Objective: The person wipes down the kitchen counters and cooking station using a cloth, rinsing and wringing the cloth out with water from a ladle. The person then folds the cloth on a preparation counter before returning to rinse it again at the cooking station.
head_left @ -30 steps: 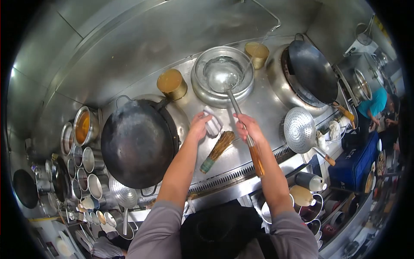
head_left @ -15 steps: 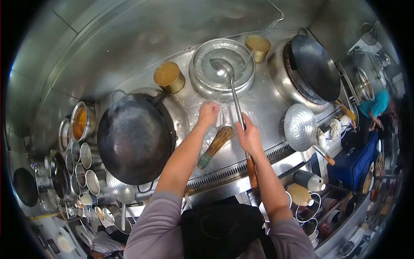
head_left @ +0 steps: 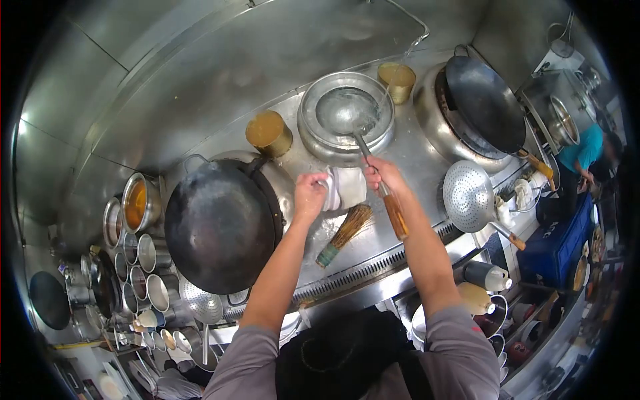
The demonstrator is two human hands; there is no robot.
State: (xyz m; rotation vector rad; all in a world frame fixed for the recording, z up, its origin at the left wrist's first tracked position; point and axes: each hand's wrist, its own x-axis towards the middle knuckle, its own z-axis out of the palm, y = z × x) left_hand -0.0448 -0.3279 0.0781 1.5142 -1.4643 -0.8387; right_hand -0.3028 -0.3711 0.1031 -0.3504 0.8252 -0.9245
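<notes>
Fingers of the left hand [head_left: 311,195] grasp one white cloth [head_left: 348,189], located between both hands over the worktop [head_left: 408,148]. Fingers of the right hand [head_left: 385,177] are clenched around one ladle [head_left: 395,215]; its bowl is inside the basin [head_left: 308,130]. Lettering on the blue crate [head_left: 559,241] cannot be read reliably. Quantities: one straw brush [head_left: 343,237], near the cloth; two tins [head_left: 278,145], flanking the basin; two perforated skimmers [head_left: 468,197].

A steel counter [head_left: 420,181] bears a brush [head_left: 344,236], basin [head_left: 327,152] and two tins [head_left: 269,135].
</notes>
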